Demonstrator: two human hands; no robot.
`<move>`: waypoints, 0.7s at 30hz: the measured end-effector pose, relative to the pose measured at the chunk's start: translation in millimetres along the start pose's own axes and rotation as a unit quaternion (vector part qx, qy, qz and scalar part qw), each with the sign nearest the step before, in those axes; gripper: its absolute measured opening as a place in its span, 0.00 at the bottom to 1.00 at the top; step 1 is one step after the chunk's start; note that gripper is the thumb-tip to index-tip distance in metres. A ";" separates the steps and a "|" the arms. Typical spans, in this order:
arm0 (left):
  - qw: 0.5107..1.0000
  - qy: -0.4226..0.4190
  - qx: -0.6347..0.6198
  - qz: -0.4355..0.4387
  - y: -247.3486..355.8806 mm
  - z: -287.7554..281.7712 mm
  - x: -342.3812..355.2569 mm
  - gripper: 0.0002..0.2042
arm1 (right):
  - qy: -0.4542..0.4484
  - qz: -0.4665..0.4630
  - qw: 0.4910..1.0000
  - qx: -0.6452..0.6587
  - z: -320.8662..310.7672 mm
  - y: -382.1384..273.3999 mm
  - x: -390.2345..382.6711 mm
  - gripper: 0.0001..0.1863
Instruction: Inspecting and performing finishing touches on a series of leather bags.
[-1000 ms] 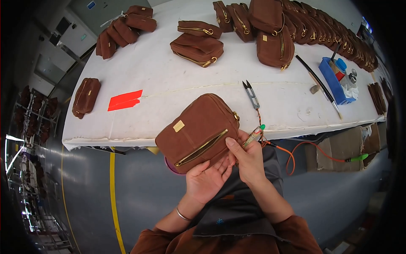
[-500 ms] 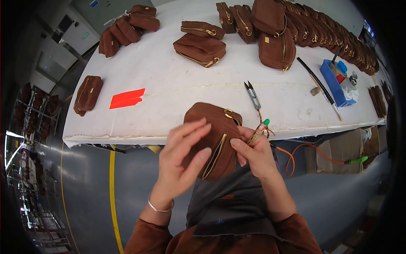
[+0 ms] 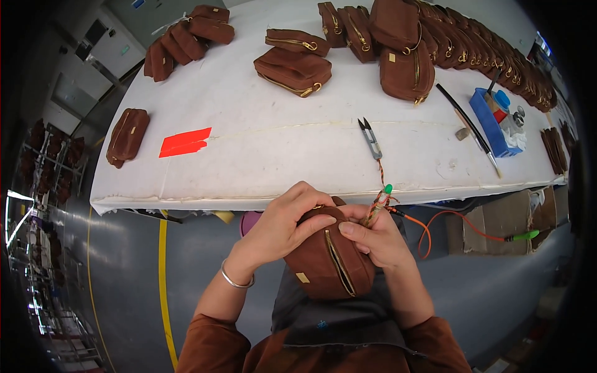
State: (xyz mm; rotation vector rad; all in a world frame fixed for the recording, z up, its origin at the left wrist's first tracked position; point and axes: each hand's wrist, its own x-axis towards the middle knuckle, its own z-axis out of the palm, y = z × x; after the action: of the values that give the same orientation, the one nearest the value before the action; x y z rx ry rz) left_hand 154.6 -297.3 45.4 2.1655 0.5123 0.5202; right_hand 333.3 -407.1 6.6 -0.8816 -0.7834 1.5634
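A small brown zip bag (image 3: 317, 264) hangs in front of my lap, just off the table's near edge. It has a gold-toothed zipper down its front and a small gold plate near its lower left. My left hand (image 3: 286, 224) is closed over its upper left side, thumb on the front and fingers behind the top. My right hand (image 3: 376, 239) pinches the upper right side with the thumb. A slim green-tipped tool (image 3: 379, 202) with twisted cord round it sticks up from between the right hand's fingers. The fingertips behind the bag are hidden.
On the white table (image 3: 249, 155) lie thread snips (image 3: 371, 140), red tape (image 3: 185, 142), a brush (image 3: 469, 127) and a blue bin (image 3: 494, 124) of supplies. Several brown bags (image 3: 292, 71) stand farther back. A cardboard box (image 3: 491, 224) and an orange hose (image 3: 451, 214) are at right, below the tabletop.
The bag has come down toward my lap and turned, so its gold plate now shows. My left hand, spread before, has closed on the bag's top. My right hand keeps its hold.
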 end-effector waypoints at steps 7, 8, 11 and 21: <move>0.998 -0.022 0.051 -0.002 7.7 -15.3 7.9 0.10 | 0.005 0.007 0.986 -0.169 4.6 -12.3 1.0 0.13; 0.994 -0.058 0.091 0.019 9.4 -20.6 13.6 0.10 | 0.004 0.007 0.985 -0.171 7.2 -18.3 0.7 0.13; 0.985 -0.079 0.147 0.050 15.8 -32.8 29.2 0.12 | 0.015 0.023 0.957 -0.289 15.9 -28.3 0.7 0.13; 0.881 -0.274 -0.337 -0.189 11.3 57.5 -47.8 0.21 | 0.183 -0.021 0.963 -0.198 -2.5 -5.8 13.7 0.12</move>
State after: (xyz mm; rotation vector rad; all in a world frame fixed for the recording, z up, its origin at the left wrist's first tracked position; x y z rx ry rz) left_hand 147.1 -365.0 12.8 1.3926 0.3479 -0.1382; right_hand 337.0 -392.6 8.6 -1.3907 -0.8481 1.1720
